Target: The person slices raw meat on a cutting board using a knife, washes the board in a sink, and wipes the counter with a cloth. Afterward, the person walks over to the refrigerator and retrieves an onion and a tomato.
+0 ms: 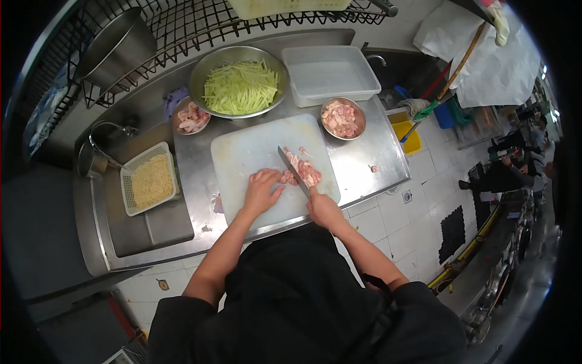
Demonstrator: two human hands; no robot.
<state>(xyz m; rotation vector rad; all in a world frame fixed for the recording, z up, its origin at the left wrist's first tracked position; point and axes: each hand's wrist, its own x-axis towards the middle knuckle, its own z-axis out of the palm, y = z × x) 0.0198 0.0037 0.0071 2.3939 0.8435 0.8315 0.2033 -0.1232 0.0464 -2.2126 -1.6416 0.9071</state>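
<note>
**Pink meat (308,172) and a steel knife (287,159) on a pale board (242,145)**

Soft, ragged and moist-looking, the meat lies in a loose heap right of the board's middle, with small scraps strung out beyond it. The knife's long, straight blade slants across its left side. The right hand (324,209) grips the handle, fingers wrapped round it. The left hand (262,189) rests palm down, fingers loosely bent, clasping nothing; whether a fingertip presses the nearest scrap, I can't tell.

The smooth, round-cornered board sits on a shiny steel counter (377,159). Just beside its far right corner, a small round metal bowl (362,125) holds more chunks of meat. Behind that stands a cloudy, rectangular plastic tub (330,68). Past the board's far edge, a wide metal bowl (198,76) brims with thin green shreds (240,88). Off to the left, a white lattice basket (123,182) of pale yellow strands (151,181) stands in the square-cornered sink (130,236). Black wire shelving (200,37) runs overhead.
</note>
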